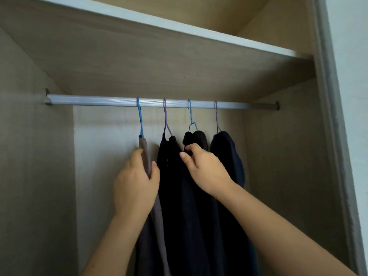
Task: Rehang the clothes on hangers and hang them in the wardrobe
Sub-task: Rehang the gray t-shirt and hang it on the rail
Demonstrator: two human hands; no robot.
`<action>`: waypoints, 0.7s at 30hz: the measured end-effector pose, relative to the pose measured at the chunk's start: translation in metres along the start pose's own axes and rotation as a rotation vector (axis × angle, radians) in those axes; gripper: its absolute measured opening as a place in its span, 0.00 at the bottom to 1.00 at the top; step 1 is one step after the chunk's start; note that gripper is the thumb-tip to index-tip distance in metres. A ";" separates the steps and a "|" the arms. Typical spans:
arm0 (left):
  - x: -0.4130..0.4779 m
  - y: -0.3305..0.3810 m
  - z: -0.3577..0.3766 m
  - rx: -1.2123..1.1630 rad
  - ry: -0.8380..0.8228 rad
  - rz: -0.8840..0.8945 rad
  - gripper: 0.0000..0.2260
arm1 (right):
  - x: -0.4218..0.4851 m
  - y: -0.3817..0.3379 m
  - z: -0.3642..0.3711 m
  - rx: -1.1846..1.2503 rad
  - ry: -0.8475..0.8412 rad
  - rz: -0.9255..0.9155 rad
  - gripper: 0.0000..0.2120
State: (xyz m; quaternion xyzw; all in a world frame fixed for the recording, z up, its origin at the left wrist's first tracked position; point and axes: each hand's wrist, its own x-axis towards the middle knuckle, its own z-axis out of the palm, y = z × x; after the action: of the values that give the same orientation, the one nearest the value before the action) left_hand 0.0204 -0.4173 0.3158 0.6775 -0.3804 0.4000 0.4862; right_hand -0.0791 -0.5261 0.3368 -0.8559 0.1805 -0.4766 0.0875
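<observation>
Grey-brown garment [144, 145] inside the wardrobe [29, 156], leftmost of four on the rail [95, 100], slung from the first blue hanger [140, 120]. Clamped just below the shoulder by the left hand [135, 188]: thumb on the left side of the cloth, fingers curled round the right side, fabric pinched between. Rest of the cloth hanging straight down behind the wrist.

Just beside it to the right, black garment [171, 176] on the first purple hanger [165, 118], close against the left hand's fingers. Next along, charcoal garment [199, 138] on the second blue hanger [190, 116], bunched at the shoulder under the hook. Right hand [205, 170] at that shoulder, fingers curled tight into the dark cloth, thumb stuck out to the left over the black garment. Hard to tell how much cloth between those fingertips. Last in the row, navy garment [229, 154] on the second purple hanger [216, 118], partly hidden behind the right wrist.

All four hooks over the pale ribbed metal rail, spaced apart, gathered right of its middle. Wooden shelf [139, 72] right above the rail, with a white front edge. Light wood-grain panels to either side and behind. Both forearms bare, reaching up from the bottom edge.
</observation>
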 end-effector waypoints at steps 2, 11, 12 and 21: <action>-0.005 0.000 -0.001 -0.022 -0.018 -0.010 0.22 | -0.005 0.008 -0.005 -0.016 0.146 0.016 0.16; -0.030 -0.011 -0.004 -0.323 -0.269 -0.067 0.29 | -0.015 0.049 0.007 -0.063 -0.090 0.341 0.10; -0.032 -0.012 -0.005 -0.329 -0.274 -0.061 0.30 | -0.017 0.055 0.007 -0.050 -0.068 0.352 0.09; -0.052 -0.005 -0.004 -0.300 -0.252 -0.029 0.31 | -0.046 0.086 -0.012 -0.071 -0.014 0.390 0.16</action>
State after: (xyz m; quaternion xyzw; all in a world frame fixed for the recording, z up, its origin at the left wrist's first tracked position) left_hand 0.0037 -0.4054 0.2676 0.6475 -0.4838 0.2437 0.5360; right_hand -0.1305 -0.5870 0.2795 -0.8107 0.3589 -0.4379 0.1489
